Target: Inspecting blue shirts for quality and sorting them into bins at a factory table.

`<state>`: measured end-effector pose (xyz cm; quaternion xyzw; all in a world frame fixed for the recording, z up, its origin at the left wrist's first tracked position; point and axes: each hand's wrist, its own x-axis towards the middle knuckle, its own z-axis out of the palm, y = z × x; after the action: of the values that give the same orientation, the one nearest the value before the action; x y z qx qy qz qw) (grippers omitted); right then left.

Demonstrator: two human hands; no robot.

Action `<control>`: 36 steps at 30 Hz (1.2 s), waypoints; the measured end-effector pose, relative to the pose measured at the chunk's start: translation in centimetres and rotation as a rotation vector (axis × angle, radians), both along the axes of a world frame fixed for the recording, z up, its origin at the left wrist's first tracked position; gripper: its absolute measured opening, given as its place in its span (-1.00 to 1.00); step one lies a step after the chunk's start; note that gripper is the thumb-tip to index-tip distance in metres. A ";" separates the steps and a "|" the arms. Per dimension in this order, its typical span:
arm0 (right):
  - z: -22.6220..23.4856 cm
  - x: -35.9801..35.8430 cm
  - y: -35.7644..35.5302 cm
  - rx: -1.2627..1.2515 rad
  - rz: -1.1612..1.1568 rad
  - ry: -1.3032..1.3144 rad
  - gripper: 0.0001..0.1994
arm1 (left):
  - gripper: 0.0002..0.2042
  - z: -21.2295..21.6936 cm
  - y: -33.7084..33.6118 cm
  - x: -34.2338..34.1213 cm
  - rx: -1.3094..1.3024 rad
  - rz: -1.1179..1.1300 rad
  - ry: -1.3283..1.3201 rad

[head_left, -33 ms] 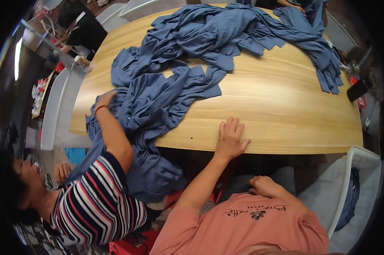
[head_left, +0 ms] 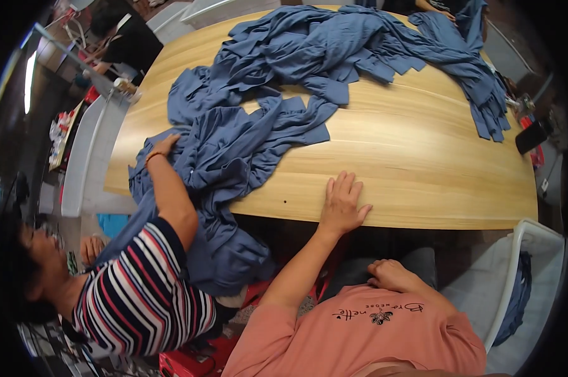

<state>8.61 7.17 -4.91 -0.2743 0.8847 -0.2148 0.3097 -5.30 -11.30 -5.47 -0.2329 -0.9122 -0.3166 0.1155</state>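
My left hand (head_left: 344,204) lies flat on the near edge of the wooden table (head_left: 409,182), fingers spread and nothing under them that I can see. In my lap, against dark trousers, rests my right hand (head_left: 389,275) with its fingers curled in; no object shows in it. A heap of blue-grey garments (head_left: 296,56) stretches across the far and left parts of the table. Its nearest folds lie to the left of my left hand, apart from it, and hang over the table edge.
On my left a person in a striped shirt (head_left: 146,276) has a hand (head_left: 164,146) on the cloth. A white bin (head_left: 519,251) with blue cloth inside stands at my right. Other people sit at the table's far side and far left. A black object (head_left: 532,137) is by the right edge.
The hand of the person on my left has shifted slightly to the right on the cloth. Both of my hands stay where they were.
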 end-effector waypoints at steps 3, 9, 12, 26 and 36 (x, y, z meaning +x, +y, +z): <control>-0.5 -0.2 0.9 0.034 0.079 -0.001 -0.73 | -0.45 -0.1 0.2 0.0 -0.007 0.019 0.025; -1.5 1.6 6.1 0.028 -0.036 0.020 -0.73 | -0.49 0.3 0.8 0.0 -0.090 0.065 0.098; -2.9 3.2 9.0 0.013 -0.130 -0.016 -0.74 | -0.50 0.5 1.2 0.0 -0.133 0.074 0.106; -3.4 3.2 11.4 -0.218 -0.281 0.156 -0.71 | -0.79 -0.1 3.5 6.3 0.881 0.541 -0.156; -0.1 2.3 12.3 -0.706 -0.841 0.309 -0.65 | -0.57 5.4 7.7 -1.5 0.192 0.178 0.011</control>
<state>10.91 19.46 -4.96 -0.0137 0.8274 -0.5596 -0.0456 -6.77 -3.61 -0.05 -0.1407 -0.8941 -0.3898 0.1699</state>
